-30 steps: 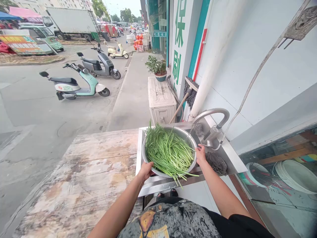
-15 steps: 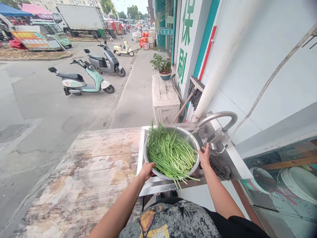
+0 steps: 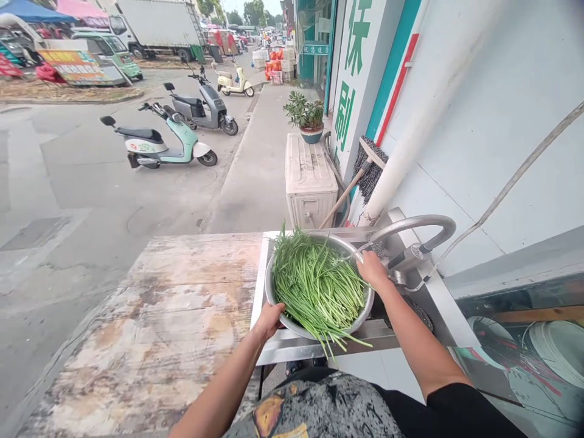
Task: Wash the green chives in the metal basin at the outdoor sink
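A round metal basin (image 3: 269,286) holds a heap of long, thin green chives (image 3: 319,283), some stalks hanging over its near rim. It rests across the steel sink (image 3: 301,350). My left hand (image 3: 270,319) grips the basin's left rim, thumb on top. At the upper right rim, just under the faucet spout (image 3: 410,220), my right hand (image 3: 373,271) is closed on the basin; its fingertips are partly hidden. A thin stream of water seems to fall from the spout onto the chives.
A worn wooden tabletop (image 3: 196,298) adjoins the sink on the left. Beyond stand a pale box (image 3: 311,164) with a potted plant (image 3: 310,115) and a mop (image 3: 371,167) against the wall. Scooters (image 3: 168,143) are parked on the street. A dark mesh (image 3: 417,313) lies in the sink.
My right hand has moved from beside the faucet base up to the upper right rim, near the spout tip. My left hand keeps its hold. The view has shifted slightly.
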`<state>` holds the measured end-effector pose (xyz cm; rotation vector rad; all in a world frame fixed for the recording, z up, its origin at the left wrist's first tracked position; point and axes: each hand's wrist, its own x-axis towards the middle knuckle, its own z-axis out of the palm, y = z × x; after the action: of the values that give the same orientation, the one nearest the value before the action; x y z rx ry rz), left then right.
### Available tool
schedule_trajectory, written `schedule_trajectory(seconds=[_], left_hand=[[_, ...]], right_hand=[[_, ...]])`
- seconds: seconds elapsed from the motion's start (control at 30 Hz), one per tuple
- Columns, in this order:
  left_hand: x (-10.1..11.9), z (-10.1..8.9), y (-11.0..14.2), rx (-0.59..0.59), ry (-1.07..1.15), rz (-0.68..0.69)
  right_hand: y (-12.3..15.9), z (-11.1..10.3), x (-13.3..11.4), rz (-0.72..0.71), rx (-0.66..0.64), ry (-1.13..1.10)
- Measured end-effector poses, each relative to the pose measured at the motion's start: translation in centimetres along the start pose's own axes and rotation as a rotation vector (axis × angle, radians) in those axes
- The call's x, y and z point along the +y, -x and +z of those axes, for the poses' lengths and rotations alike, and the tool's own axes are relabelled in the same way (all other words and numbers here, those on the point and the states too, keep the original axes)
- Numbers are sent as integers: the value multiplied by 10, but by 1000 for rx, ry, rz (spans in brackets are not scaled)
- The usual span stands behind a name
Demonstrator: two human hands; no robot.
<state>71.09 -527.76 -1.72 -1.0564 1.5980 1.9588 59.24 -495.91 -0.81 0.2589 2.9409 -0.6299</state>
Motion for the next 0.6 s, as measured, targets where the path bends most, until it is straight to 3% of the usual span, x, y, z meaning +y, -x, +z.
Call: schedule_trajectory(seconds=[0.1, 0.2, 0.43, 0.6], left_hand=[[1, 2, 3, 5, -4, 9], [3, 3, 7, 20, 6, 14], [-1, 3, 3, 78, 80, 46], [-10, -8, 2, 106, 116, 90]], right_hand=[[-40, 4, -2, 60, -31, 15], [-62, 11, 7, 84, -56, 1], [-68, 25, 19, 32, -8, -33], [-73, 21, 10, 16, 78, -115]])
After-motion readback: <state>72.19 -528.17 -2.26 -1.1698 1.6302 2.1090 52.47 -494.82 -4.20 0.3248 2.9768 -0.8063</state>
